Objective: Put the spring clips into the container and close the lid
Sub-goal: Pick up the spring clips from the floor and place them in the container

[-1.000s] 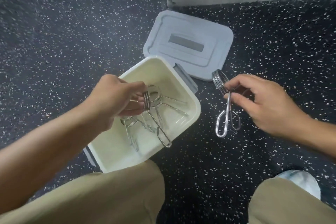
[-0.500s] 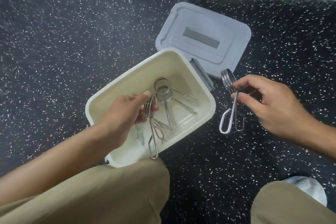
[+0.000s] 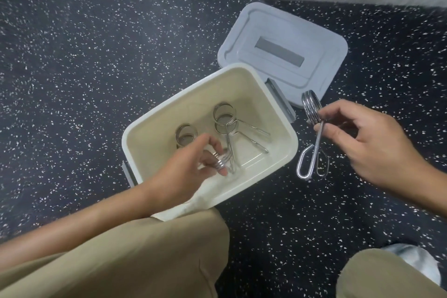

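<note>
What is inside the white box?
Inside the white box lie shiny spring clips. The left hand reaches in, fingers on another clip. The hand hides part of the bottom, so more could be there.

Left hand [image 3: 186, 172] now deeper in cream container [image 3: 154, 128], lower centre of frame; a second ago at near-left rim. Its spring clip [image 3: 221, 163], earlier hanging over front rim, now low inside by floor, fingers loosened around coil. Another coil [image 3: 186, 134], hidden by hand before, now exposed upper left of hand.
</note>
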`<action>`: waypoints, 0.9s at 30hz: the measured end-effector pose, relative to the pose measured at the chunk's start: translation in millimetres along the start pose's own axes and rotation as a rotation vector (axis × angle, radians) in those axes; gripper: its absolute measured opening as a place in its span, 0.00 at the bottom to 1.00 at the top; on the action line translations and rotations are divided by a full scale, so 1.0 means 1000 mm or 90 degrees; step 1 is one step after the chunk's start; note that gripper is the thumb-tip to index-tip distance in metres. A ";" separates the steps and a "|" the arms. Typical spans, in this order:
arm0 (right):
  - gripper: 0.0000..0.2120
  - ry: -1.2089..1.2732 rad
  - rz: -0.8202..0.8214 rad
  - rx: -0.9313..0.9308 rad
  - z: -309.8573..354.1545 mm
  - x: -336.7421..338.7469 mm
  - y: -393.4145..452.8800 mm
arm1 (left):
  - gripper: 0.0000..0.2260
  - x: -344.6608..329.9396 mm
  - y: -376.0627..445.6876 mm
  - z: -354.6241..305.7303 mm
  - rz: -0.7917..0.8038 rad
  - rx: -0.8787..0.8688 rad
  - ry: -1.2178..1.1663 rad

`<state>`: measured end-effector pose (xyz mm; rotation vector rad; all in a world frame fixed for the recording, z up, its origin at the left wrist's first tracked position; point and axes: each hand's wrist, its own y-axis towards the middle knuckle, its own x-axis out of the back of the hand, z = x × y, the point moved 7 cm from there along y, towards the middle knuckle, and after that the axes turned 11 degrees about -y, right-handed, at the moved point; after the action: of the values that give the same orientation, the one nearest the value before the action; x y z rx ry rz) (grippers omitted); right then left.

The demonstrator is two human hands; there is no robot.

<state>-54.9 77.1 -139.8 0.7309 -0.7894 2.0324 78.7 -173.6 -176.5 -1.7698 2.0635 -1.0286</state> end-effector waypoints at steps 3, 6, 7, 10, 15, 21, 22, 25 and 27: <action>0.06 -0.006 0.001 -0.002 -0.001 -0.001 0.001 | 0.14 -0.004 -0.002 -0.003 -0.004 -0.025 0.123; 0.06 -0.011 -0.002 -0.006 -0.001 -0.001 0.003 | 0.15 0.000 -0.001 -0.015 -0.023 -0.078 0.226; 0.06 -0.011 -0.004 -0.007 -0.001 -0.001 0.003 | 0.14 0.002 0.000 -0.020 -0.033 -0.098 0.246; 0.06 -0.006 -0.004 -0.011 -0.001 -0.001 0.004 | 0.08 0.014 0.004 -0.034 -0.086 -0.174 0.283; 0.05 -0.006 -0.004 -0.014 0.000 -0.001 0.005 | 0.07 0.043 0.016 -0.035 -0.246 -0.159 0.312; 0.05 -0.017 0.005 -0.012 0.004 -0.003 0.007 | 0.07 0.053 0.039 -0.002 -0.276 -0.029 0.368; 0.05 -0.018 0.004 -0.010 0.006 -0.003 0.007 | 0.06 0.052 0.042 0.003 -0.269 -0.020 0.383; 0.05 -0.016 0.001 -0.006 0.012 -0.003 0.008 | 0.04 0.050 0.049 0.011 -0.249 0.002 0.417; 0.06 -0.023 -0.006 0.003 0.018 -0.002 0.008 | 0.05 0.051 0.052 0.012 -0.246 0.012 0.429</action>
<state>-57.0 59.6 -131.7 0.7739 -0.8005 2.0185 34.1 -224.4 -205.3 -2.0570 2.0504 -1.9726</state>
